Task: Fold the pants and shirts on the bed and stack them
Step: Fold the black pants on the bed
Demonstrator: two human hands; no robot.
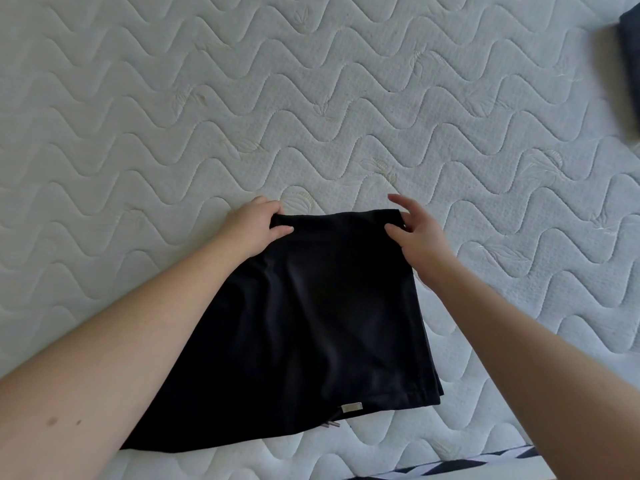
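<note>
Black pants (311, 323), folded over into a rough rectangle, lie on the white quilted mattress (242, 98) in front of me. A small metal tag and drawstring tips show at their near edge. My left hand (254, 226) grips the far left corner, thumb on top and fingers curled under the fabric. My right hand (414, 226) is at the far right corner with fingers spread and loosely bent; its thumb touches the cloth and the fingertips sit at the edge.
A dark folded garment (630, 64) lies at the far right edge of the mattress, partly out of view. The mattress's near edge, with a black-and-white patterned strip (467, 465) below it, runs along the bottom right.
</note>
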